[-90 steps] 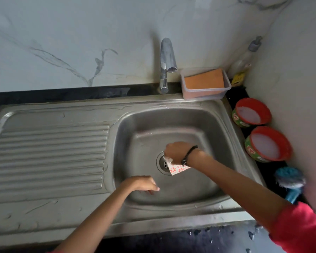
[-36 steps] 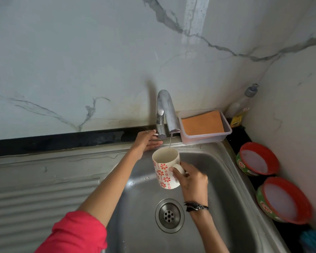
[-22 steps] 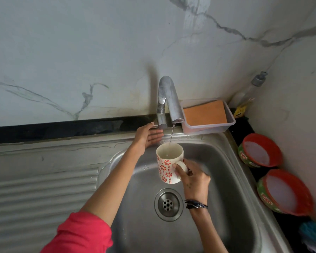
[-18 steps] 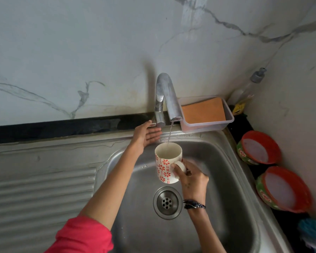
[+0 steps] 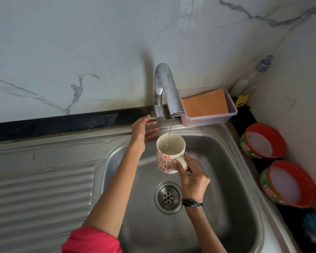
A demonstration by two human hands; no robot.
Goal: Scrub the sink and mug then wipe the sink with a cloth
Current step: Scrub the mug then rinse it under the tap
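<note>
Soft, dim daylight fills the frame, without hard glare. The tap (image 5: 164, 88) throws a faint grey shadow on the marble wall (image 5: 80, 42) to its upper left. Dull sheen lies on the sink (image 5: 226, 161) basin. Wide-angle bending curves the straight edges toward the frame's borders. The lower right corner is blurred, and the centre is fairly sharp.

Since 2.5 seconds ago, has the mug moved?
Yes. The mug was tipped low beside the drain; now the right hand holds it upright, up under the tap.
</note>
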